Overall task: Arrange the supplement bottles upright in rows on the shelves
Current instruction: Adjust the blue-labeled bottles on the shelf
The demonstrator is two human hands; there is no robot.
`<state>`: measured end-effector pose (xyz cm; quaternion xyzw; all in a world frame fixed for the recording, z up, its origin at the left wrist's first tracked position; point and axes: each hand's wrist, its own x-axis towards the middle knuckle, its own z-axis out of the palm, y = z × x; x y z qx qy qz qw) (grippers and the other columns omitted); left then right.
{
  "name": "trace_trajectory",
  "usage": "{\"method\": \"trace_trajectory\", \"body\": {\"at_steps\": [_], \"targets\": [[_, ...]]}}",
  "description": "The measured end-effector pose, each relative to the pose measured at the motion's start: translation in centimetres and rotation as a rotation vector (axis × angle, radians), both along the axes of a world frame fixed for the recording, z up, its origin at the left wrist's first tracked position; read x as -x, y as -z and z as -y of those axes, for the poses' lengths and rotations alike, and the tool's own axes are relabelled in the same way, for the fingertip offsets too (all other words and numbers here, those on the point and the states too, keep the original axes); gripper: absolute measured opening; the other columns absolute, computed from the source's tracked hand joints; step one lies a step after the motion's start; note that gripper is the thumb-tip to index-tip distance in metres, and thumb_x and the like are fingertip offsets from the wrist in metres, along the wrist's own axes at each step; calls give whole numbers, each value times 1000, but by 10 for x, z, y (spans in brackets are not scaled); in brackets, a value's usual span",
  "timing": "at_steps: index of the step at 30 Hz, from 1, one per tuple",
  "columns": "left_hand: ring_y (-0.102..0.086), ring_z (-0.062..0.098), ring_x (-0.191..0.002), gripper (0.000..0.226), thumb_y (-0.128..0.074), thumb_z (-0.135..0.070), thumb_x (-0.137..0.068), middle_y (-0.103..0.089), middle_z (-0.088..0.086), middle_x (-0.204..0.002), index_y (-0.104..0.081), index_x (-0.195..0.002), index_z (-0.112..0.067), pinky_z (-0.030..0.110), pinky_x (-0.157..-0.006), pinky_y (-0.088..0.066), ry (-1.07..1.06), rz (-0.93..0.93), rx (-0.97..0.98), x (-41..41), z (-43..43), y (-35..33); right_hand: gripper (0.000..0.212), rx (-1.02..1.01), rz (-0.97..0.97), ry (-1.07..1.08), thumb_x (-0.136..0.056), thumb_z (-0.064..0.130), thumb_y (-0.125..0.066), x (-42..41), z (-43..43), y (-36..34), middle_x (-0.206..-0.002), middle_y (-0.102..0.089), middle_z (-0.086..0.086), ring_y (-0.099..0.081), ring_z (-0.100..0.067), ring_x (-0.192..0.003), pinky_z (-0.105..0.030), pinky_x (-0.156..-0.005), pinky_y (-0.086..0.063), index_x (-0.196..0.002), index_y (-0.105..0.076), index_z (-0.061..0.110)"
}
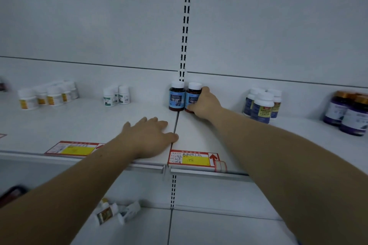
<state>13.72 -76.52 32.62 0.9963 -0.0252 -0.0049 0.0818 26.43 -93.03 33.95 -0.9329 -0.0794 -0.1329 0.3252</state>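
Two amber bottles, blue-labelled and white-capped, stood upright side by side at the back centre of the upper shelf (89, 125): the left amber bottle (177, 97) free, the right amber bottle (191, 93) gripped by the right hand (203, 103). On the lower shelf (209, 228), white bottles (117, 213) lay toppled together

Left arm enters from 8 o'clock and extends toward 1 o'clock. Left hand (153, 135) lies palm down on the shelf (89, 123), fingers straight. Right arm enters from 4 o'clock and extends toward 11 o'clock. Right hand (203, 103) curls around a bottle (191, 96), thumb low on its front.
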Motion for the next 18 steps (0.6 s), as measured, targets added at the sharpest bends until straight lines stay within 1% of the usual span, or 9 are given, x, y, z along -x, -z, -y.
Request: {"method": "trace_trajectory", "body": {"at_steps": [7, 10, 12, 14, 16, 18], "targets": [[-7, 18, -145, 69, -31, -67, -88, -11, -5, -158, -20, -147, -35, 50, -114, -3, -17, -1, 36, -1, -2, 1, 65, 14, -13, -21, -80, 29, -73, 0, -1, -1, -117, -56, -12, -56, -27, -104, -31, -75, -40, -124, -32, 5], [-15, 18, -143, 70, -36, -68, -86, -17, -6, -157, -24, -146, -35, 48, -115, -9, -27, 12, 90, 2, -2, -2, 70, 5, -13, -28, -78, 33, -74, 11, 4, -7, -119, -54, -12, -56, -27, -106, -32, -77, -42, -127, -32, 7], [-22, 19, -141, 68, -41, -67, -85, -24, -5, -154, -31, -144, -34, 47, -115, -14, -37, 31, 171, 6, -2, -5, 72, 12, 10, -25, -77, 36, -74, 22, 9, -13, -121, -49, -13, -53, -29, -108, -35, -82, -44, -129, -32, 9], [-29, 19, -137, 64, -47, -63, -85, -31, -3, -152, -38, -140, -32, 43, -114, -20, -47, 63, 270, 10, -3, -9, 70, 67, 68, -35, -78, 39, -72, 34, 12, -18, -121, -46, -13, -51, -31, -110, -37, -85, -45, -130, -34, 10], [-34, 19, -134, 61, -53, -60, -83, -35, -3, -149, -43, -137, -31, 36, -110, -26, -56, 105, 342, 17, -5, -16, 70, 139, 121, -84, -80, 41, -69, 49, 10, -23, -124, -44, -14, -48, -32, -113, -35, -85, -41, -134, -34, 11], [-37, 18, -132, 62, -55, -59, -83, -37, -3, -148, -43, -137, -31, 32, -105, -28, -34, 136, 333, 28, -10, -26, 74, 217, 157, -125, -82, 46, -65, 64, 6, -29, -130, -43, -13, -45, -31, -117, -31, -84, -35, -139, -31, 13]]}}
